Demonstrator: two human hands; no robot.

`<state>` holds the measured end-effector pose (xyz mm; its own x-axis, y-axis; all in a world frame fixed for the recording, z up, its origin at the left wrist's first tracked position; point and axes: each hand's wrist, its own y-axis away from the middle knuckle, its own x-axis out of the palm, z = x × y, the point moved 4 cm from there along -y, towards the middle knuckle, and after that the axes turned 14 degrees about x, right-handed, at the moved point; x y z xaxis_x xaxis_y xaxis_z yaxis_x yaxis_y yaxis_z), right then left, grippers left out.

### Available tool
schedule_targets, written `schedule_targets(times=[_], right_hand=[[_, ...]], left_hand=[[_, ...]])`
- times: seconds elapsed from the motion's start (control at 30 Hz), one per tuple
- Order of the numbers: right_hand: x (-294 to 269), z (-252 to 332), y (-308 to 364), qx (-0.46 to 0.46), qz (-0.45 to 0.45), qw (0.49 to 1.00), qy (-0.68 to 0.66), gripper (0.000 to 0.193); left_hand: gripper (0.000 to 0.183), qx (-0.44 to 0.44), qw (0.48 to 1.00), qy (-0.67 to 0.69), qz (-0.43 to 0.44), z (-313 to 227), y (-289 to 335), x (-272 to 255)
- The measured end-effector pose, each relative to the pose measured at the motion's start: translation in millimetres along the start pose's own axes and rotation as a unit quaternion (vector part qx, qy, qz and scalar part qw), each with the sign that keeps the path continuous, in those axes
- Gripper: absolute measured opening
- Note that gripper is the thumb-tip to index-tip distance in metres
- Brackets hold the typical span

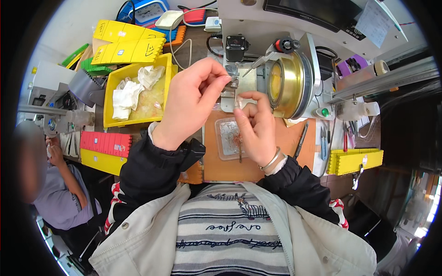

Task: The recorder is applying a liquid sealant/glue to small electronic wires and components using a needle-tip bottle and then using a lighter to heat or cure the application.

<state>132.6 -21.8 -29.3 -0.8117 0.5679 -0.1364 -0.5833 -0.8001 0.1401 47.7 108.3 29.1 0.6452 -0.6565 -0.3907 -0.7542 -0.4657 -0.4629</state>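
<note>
My left hand (191, 103) is raised over the bench, thumb and forefinger pinched on a small metal part (231, 78) at the front of a winding machine. My right hand (255, 124) pinches a small clear piece (238, 103) just below that part; a bracelet sits on its wrist. Right of both hands a brass-coloured spool (287, 83) is mounted on the machine. Under my right hand lies a clear shallow tray (223, 133) holding fine copper wire bits, on a brown mat (216, 165).
A yellow bin (110, 120) with white cloths stands at left, yellow racks (129, 43) behind it, red and yellow racks (103, 149) in front. Another yellow rack (354, 161), snips and a black pen (301, 140) lie at right. Another person (55, 184) sits at far left.
</note>
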Motion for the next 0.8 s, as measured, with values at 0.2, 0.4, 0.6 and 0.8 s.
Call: schedule_targets(times=[0.2, 0.4, 0.6, 0.8], right_hand=[[7.3, -14.4, -1.6, 0.066, -0.002, 0.987, -0.146, 0.034], [8.0, -36.0, -7.2, 0.125, 0.063, 0.955, -0.262, 0.013], [8.6, -36.9, -6.3, 0.127, 0.072, 0.946, -0.290, 0.008], [7.3, -37.6, -5.5, 0.127, 0.071, 0.948, -0.282, 0.008]], left_hand=[[0.005, 0.035, 0.995, -0.071, -0.064, 14.2, 11.6, -17.7], [0.007, 0.038, 0.989, -0.128, -0.062, 25.3, 10.4, -20.5], [0.008, -0.008, 0.993, -0.117, -0.023, 41.9, 13.8, -26.7], [0.009, -0.128, 0.987, 0.092, 0.032, 61.7, 15.5, -28.5]])
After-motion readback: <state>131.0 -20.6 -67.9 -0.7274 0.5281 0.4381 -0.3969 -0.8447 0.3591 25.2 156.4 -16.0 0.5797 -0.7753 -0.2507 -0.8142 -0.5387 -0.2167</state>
